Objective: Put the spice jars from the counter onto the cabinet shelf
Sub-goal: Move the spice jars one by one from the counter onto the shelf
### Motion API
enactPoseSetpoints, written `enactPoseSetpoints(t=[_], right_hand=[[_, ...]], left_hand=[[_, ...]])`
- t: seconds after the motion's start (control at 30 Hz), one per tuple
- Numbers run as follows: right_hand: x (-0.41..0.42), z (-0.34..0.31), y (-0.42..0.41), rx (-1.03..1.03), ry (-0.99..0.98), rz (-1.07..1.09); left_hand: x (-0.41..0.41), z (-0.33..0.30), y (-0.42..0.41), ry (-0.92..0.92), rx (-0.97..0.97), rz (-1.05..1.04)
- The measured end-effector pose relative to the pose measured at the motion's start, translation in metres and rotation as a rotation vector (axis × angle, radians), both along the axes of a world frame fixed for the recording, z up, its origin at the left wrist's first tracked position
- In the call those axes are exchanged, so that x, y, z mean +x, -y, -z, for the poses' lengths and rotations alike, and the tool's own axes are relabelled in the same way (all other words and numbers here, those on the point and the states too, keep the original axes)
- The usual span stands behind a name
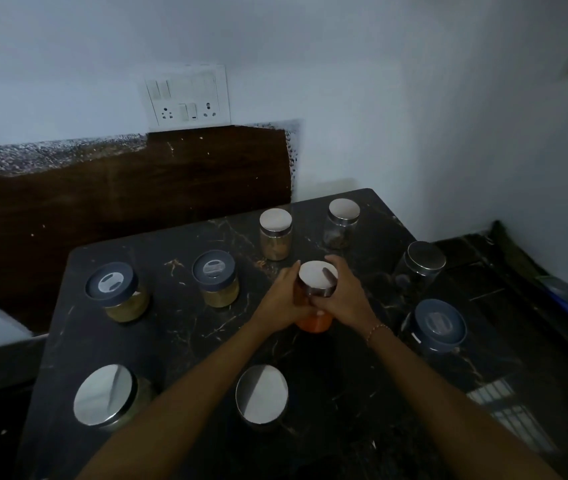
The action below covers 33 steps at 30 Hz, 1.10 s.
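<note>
Nine jars stand on the dark marbled counter (178,344). Both hands wrap one orange jar (314,322) with a steel lid, near the counter's middle: left hand (284,301) curled round its left side, right hand (344,296) curled round its right side, fingers over the lid's rim. A bracelet (377,331) sits on the right wrist. Two blue-lidded jars (216,278) of yellowish powder stand to the left, another blue-lidded jar (438,325) to the right. Two steel-lidded jars (275,233) stand far, just beyond the hands; a dark-lidded jar (421,268) is at far right. Two large steel-lidded jars (262,393) sit near, either side of the left forearm. A switch panel (189,97) is on the wall.
</note>
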State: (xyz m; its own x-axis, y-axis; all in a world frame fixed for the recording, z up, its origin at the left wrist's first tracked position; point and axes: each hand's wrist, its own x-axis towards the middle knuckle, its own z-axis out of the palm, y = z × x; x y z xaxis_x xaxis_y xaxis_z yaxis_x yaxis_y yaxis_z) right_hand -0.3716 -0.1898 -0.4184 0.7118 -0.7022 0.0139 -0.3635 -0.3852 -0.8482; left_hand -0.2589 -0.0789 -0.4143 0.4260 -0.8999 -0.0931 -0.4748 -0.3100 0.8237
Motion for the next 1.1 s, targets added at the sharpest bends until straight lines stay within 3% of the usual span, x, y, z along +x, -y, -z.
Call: enactPoseSetpoints(t=[0.17,0.27,0.37,0.6,0.77,0.87,0.97,1.1], right_hand=[[0.008,-0.047,0.003,0.227,0.129,-0.046],[0.014,-0.072,0.002,0.388,0.259,-0.099],[0.025,-0.091,-0.002,0.423,0.424,-0.108],[0.052,-0.111,-0.025,0.421,0.527,-0.087],[0.06,-0.127,-0.015,0.602,0.627,-0.067],[0.065,-0.14,-0.009,0.599,0.614,-0.153],[0.076,-0.146,-0.013,0.616,0.619,-0.191],[0.083,-0.148,-0.009,0.634,0.594,-0.195]], left_hand=[[0.019,-0.023,0.005,-0.12,-0.133,-0.005],[0.028,-0.039,0.004,-0.281,-0.178,-0.043],[0.034,-0.059,0.005,-0.381,-0.234,-0.063],[0.021,-0.112,0.018,-0.215,-0.505,-0.364],[0.031,-0.14,0.017,-0.186,-0.472,-0.218],[0.033,-0.152,0.014,-0.442,-0.615,-0.285],[0.032,-0.157,0.014,-0.723,-0.62,-0.297],[0.036,-0.16,0.007,-0.761,-0.591,-0.293]])
